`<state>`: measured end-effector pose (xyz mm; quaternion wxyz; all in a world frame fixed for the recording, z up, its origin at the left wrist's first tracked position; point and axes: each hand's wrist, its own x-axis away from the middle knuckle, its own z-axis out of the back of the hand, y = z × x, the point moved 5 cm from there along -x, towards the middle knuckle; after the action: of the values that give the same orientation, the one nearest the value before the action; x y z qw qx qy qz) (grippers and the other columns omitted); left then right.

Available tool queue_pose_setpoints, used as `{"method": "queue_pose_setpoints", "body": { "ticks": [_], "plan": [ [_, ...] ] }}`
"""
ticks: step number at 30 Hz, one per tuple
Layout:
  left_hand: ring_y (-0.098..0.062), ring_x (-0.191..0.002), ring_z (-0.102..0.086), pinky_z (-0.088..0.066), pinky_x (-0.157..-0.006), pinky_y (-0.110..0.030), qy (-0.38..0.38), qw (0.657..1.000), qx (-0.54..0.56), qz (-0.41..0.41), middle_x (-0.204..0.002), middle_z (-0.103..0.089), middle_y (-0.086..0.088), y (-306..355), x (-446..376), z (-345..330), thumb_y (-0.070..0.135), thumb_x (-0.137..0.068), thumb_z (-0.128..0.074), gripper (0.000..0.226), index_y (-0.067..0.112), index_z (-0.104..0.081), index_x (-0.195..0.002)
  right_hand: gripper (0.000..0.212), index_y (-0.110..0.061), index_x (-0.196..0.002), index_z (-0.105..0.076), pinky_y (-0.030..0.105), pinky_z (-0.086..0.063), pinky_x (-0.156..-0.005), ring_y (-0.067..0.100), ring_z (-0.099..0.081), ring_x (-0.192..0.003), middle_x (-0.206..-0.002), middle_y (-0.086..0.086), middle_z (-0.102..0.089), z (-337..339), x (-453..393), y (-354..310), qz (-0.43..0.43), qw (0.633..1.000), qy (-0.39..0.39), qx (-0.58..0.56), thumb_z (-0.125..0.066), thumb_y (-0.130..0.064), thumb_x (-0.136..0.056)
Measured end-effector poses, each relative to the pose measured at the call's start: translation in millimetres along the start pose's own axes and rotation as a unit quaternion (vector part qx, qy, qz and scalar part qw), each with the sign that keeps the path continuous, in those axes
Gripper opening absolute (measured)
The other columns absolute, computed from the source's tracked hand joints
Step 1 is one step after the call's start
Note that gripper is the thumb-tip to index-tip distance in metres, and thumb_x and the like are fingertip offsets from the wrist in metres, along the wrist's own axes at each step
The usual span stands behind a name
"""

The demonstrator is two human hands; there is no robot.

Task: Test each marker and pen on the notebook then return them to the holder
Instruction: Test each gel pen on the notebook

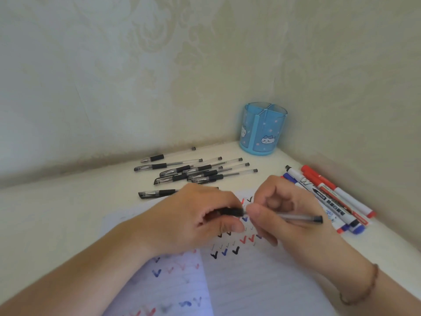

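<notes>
Currently both hands meet over the open notebook [262,281]. My right hand [293,208] pinches a clear-barrelled pen [298,217] between thumb and fingers, its dark end pointing right. My left hand [193,215] curls round the pen's black cap [230,211], just left of the right thumb; whether cap and pen touch, I cannot tell. Coloured tick marks [234,249] cover the page under the hands. Loose black pens [198,173] lie at the far side. Markers [330,197] lie in a row to the right. Blue holder [263,128] stands upright in the far corner, well apart from my hands.
</notes>
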<state>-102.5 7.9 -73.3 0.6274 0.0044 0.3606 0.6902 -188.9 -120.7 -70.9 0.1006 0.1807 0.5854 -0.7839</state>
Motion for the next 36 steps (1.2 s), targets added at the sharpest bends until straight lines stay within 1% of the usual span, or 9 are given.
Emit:
{"method": "queue_pose_setpoints", "body": {
  "ticks": [2, 7, 11, 16, 21, 28, 32, 34, 36],
  "plan": [
    [-0.002, -0.059, -0.048, -0.034, -0.056, -0.01, 0.028, 0.999, -0.032, 0.008, -0.067, -0.052, 0.014, -4.5, -0.2, 3.7, 0.044, -0.097, -0.049, 0.031, 0.018, -0.065, -0.093, 0.019, -0.027, -0.075, -0.06, 0.02, -0.041, -0.044, 0.014, -0.051, -0.041, -0.054, 0.0, -0.063, 4.1, -1.3, 2.0, -0.012, 0.999, 0.03, -0.017, -0.07, -0.042, -0.082],
    [-0.005, -0.062, -0.045, -0.038, -0.056, -0.021, 0.013, 0.998, -0.053, 0.009, -0.07, -0.05, 0.012, -4.3, 3.0, -3.0, 0.038, -0.101, -0.042, 0.032, 0.015, -0.061, -0.093, 0.016, -0.017, -0.072, -0.059, 0.024, -0.049, -0.047, 0.023, -0.061, -0.045, -0.061, 0.012, -0.069, -1.0, 0.7, 4.1, -0.048, 0.998, 0.022, -0.04, -0.073, -0.012, -0.078],
    [-0.01, -0.053, -0.043, -0.034, -0.049, -0.023, -0.005, 1.0, -0.017, 0.002, -0.061, -0.048, 0.008, 0.1, 3.6, -0.1, 0.039, -0.101, -0.04, 0.038, 0.011, -0.062, -0.088, 0.029, -0.023, -0.068, -0.057, 0.018, -0.044, -0.046, 0.023, -0.06, -0.044, -0.06, 0.016, -0.067, -2.4, 0.9, 0.3, -0.037, 0.997, -0.003, -0.061, -0.068, 0.0, -0.082],
    [-0.015, -0.046, -0.038, -0.028, -0.045, -0.024, -0.027, 0.999, 0.03, 0.006, -0.053, -0.043, 0.001, 0.9, 5.0, -1.7, 0.032, -0.1, -0.046, 0.03, 0.01, -0.063, -0.09, 0.03, -0.025, -0.068, -0.057, 0.019, -0.045, -0.047, 0.021, -0.059, -0.045, -0.062, 0.016, -0.068, -4.3, 2.2, -2.2, -0.035, 0.997, -0.021, -0.072, -0.067, 0.0, -0.082],
    [-0.012, -0.042, -0.032, -0.023, -0.045, -0.02, -0.035, 0.997, 0.064, 0.014, -0.051, -0.037, 0.006, 2.1, 5.5, -3.1, 0.031, -0.1, -0.048, 0.026, 0.012, -0.066, -0.094, 0.025, -0.019, -0.07, -0.058, 0.019, -0.046, -0.048, 0.019, -0.06, -0.046, -0.063, 0.012, -0.069, -3.1, 2.9, -2.5, -0.035, 0.997, -0.029, -0.061, -0.067, 0.0, -0.082],
    [-0.012, -0.042, -0.039, -0.028, -0.043, -0.022, -0.028, 0.998, 0.058, 0.027, -0.053, -0.048, 0.006, 0.0, 4.1, -4.2, 0.039, -0.098, -0.051, 0.027, 0.018, -0.067, -0.102, 0.024, -0.029, -0.069, -0.06, 0.02, -0.046, -0.047, 0.017, -0.06, -0.045, -0.062, 0.008, -0.069, 0.9, 2.0, -3.6, -0.017, 0.999, -0.011, -0.033, -0.076, -0.016, -0.081],
    [-0.016, -0.056, -0.039, -0.034, -0.05, -0.029, -0.008, 0.993, 0.097, 0.073, -0.062, -0.042, -0.003, -6.5, 6.6, -1.0, 0.046, -0.089, -0.061, 0.023, 0.034, -0.051, -0.105, 0.017, -0.026, -0.069, -0.063, 0.021, -0.042, -0.043, 0.019, -0.055, -0.04, -0.054, 0.007, -0.065, 13.3, -2.5, 2.9, -0.016, 0.996, 0.044, -0.071, -0.08, -0.025, -0.069],
    [-0.024, -0.067, -0.044, -0.042, -0.06, -0.033, 0.003, 0.989, 0.116, 0.091, -0.074, -0.048, -0.004, -9.5, 9.0, 1.9, 0.03, -0.096, -0.052, 0.017, 0.032, -0.042, -0.109, 0.016, -0.024, -0.074, -0.066, 0.022, -0.039, -0.043, 0.022, -0.051, -0.04, -0.051, 0.009, -0.062, 26.3, -5.0, 2.2, -0.028, 0.993, 0.059, -0.097, -0.08, -0.028, -0.067],
    [-0.023, -0.076, -0.05, -0.045, -0.071, -0.036, 0.008, 0.991, 0.094, 0.094, -0.084, -0.055, 0.005, -13.7, 9.7, 4.2, 0.019, -0.099, -0.041, 0.018, 0.029, -0.033, -0.111, 0.014, -0.022, -0.083, -0.072, 0.025, -0.041, -0.045, 0.028, -0.058, -0.049, -0.059, 0.014, -0.067, 37.0, -6.4, 2.4, -0.062, 0.992, 0.039, -0.102, -0.069, -0.025, -0.07]
  ]
}}
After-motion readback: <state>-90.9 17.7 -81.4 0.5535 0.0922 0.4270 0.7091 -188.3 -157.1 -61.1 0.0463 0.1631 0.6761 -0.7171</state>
